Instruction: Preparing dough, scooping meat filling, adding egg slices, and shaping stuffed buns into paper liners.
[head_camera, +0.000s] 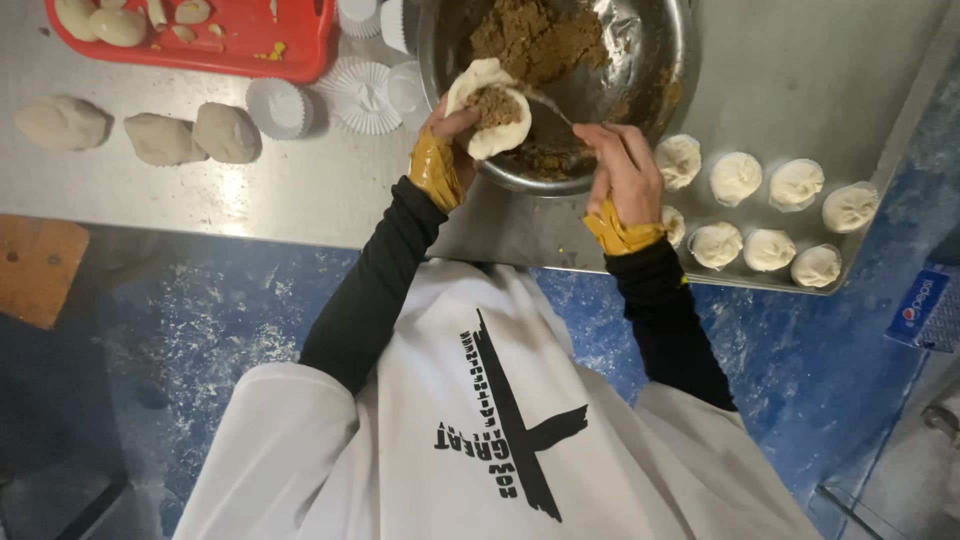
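Steel worktop (330, 190), blue floor below. Left hand (455, 130) cupped under a dough round (488, 120), brown filling in its hollow, held over the near rim of the metal bowl (660, 60). Right hand (622, 170) closed on a spoon (545, 100), tip at the dough. Filled buns (735, 178) right of the bowl.

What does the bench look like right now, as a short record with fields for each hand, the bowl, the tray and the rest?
left hand: cups an open dough wrapper with brown filling in its middle, above the bowl
right hand: grips a thin utensil aimed at the wrapper; its tip is blurred
bowl: metal, partly filled with brown filling
tray: metal, carrying two rows of closed filled buns
dough lumps: three on the steel table
paper cups: white, pleated, beside the bowl
red tray: dough scraps inside
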